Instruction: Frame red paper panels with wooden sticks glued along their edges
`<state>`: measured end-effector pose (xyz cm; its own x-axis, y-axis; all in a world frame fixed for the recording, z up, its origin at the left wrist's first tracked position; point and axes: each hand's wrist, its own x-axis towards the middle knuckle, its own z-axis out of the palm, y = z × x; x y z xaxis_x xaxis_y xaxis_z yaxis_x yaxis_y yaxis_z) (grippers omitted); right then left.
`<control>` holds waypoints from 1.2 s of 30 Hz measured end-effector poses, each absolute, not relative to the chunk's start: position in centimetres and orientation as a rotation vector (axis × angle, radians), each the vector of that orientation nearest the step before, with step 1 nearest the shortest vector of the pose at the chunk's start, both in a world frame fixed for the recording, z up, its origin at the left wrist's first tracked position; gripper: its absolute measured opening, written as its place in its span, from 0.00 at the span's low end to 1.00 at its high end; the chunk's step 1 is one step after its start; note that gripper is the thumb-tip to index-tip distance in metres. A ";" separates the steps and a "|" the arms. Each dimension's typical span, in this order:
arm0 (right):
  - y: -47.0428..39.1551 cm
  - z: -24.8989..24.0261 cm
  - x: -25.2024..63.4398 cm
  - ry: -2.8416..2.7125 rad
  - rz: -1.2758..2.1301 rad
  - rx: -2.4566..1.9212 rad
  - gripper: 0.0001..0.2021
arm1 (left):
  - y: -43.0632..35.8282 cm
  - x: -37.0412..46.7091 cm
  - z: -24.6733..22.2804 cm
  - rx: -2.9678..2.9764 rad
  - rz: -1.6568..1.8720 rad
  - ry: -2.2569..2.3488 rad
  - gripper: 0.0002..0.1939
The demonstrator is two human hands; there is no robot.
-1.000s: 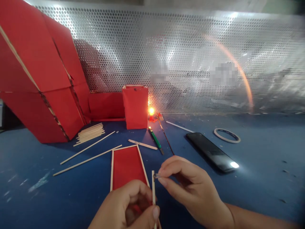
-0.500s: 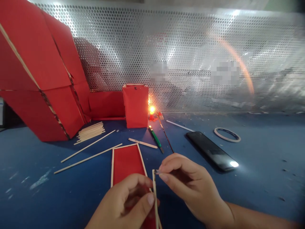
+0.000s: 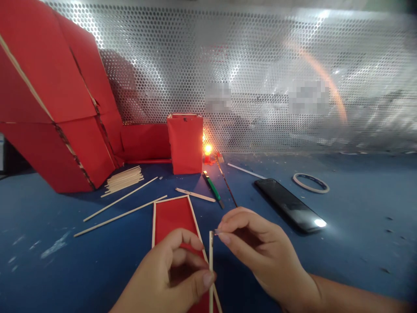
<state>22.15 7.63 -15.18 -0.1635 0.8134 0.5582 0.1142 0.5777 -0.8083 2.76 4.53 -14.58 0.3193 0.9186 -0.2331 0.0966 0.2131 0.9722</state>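
My left hand [image 3: 176, 274] pinches a thin pale wooden stick [image 3: 211, 254] upright between thumb and fingers, near the front edge of the view. Dark marks show at the stick's upper end. Just right of that end, my right hand [image 3: 260, 252] is closed on a small translucent piece [image 3: 217, 232], held between thumb and forefinger. Under and behind my left hand lies a red panel [image 3: 174, 219] framed with pale sticks; its near part is partly hidden by the hand.
Behind are a large red box structure [image 3: 78, 100], a small red box [image 3: 186, 145] and a flame [image 3: 207, 149]. Sticks [image 3: 124, 180] lie left. A green cutter [image 3: 212, 188], a black phone [image 3: 288, 204] and a tape ring [image 3: 311, 183] lie towards the right.
The fingers of my left hand have shifted and opened a little around the stick, which has turned slightly. A narrow gap now shows between the translucent piece and the stick.
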 end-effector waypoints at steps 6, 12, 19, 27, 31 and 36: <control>7.7 -15.2 22.3 -1.594 0.766 -0.845 0.04 | 4.7 2.7 -15.1 1.284 0.782 1.095 0.18; 7.6 -15.1 22.3 -1.598 0.742 -0.830 0.04 | 5.2 2.3 -15.4 1.223 0.788 1.092 0.16; 7.1 -14.7 22.0 -1.754 0.648 -0.718 0.06 | 5.6 2.0 -15.1 1.178 0.946 1.099 0.19; 6.9 -14.9 22.0 -1.893 0.594 -0.651 0.08 | 5.6 2.0 -15.1 1.092 1.009 1.054 0.21; 6.8 -14.7 21.9 -1.913 0.581 -0.625 0.08 | 5.4 2.1 -14.9 1.089 1.029 1.064 0.21; 6.7 -14.7 21.8 -1.925 0.554 -0.604 0.07 | 5.4 2.0 -15.0 1.147 0.970 1.083 0.21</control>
